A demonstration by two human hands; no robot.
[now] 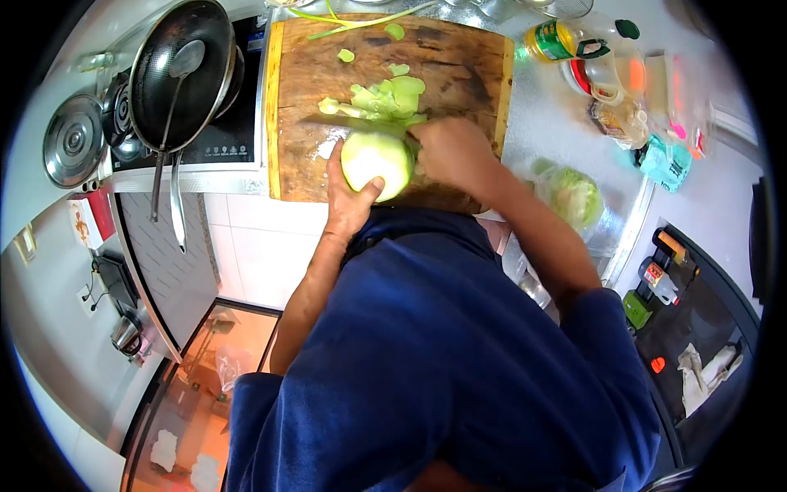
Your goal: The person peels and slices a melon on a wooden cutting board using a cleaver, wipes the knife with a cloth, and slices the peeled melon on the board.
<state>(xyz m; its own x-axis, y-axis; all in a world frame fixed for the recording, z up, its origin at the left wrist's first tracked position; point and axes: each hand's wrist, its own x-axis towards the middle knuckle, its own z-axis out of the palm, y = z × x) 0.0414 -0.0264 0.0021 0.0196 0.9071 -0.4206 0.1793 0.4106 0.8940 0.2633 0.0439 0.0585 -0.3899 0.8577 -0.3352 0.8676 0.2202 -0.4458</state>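
A rounded, pale-green vegetable point(375, 167) is held over the wooden board point(467, 78), a knife point(348, 123) along its far side.

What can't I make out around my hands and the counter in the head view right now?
- Knife handle: head view, hidden by the right hand.
- Some left hand fingers: head view, hidden behind the pale green vegetable.
- The vegetable's underside: head view, hidden by its own bulk.
- Small print on the green bottle label: head view, too small to read.
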